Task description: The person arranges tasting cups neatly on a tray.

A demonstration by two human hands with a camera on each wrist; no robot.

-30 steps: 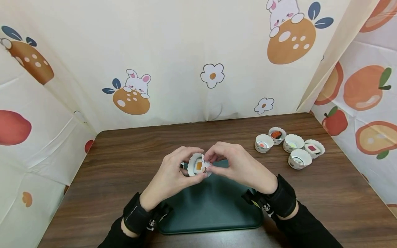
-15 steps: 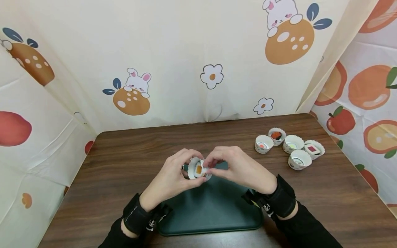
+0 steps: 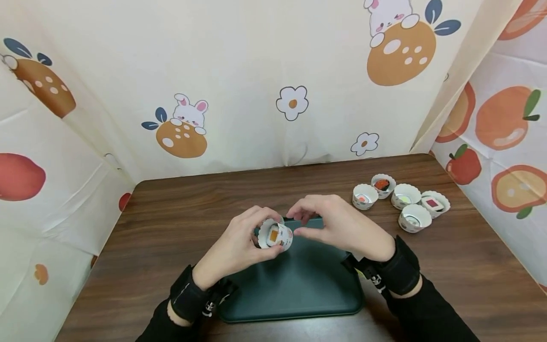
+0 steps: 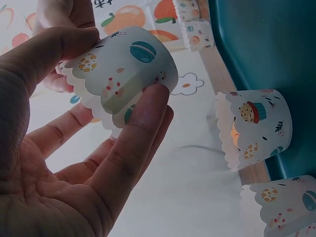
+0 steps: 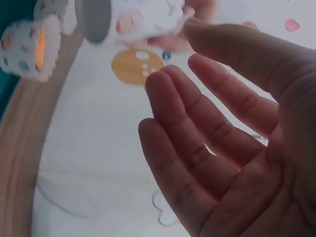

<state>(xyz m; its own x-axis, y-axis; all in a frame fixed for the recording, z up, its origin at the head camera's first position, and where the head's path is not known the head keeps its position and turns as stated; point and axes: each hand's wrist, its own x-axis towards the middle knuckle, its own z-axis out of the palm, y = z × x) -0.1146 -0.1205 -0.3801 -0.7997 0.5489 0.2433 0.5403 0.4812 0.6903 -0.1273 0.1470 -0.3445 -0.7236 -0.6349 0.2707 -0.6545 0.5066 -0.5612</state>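
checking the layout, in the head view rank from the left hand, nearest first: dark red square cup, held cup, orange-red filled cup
1. Held cup, in the left hand.
2. Orange-red filled cup, at the back of the group on the right.
3. Dark red square cup, at that group's right end.

You are in a makeshift curtained booth: rabbit-printed cloth [image 3: 243,57] hangs behind your wooden counter [image 3: 183,218], and fruit-printed cloths [image 3: 508,190] close in its left and right sides. The black wrist straps [image 3: 186,295] you wear suggest a recording corner; whether home or lab, you cannot tell.
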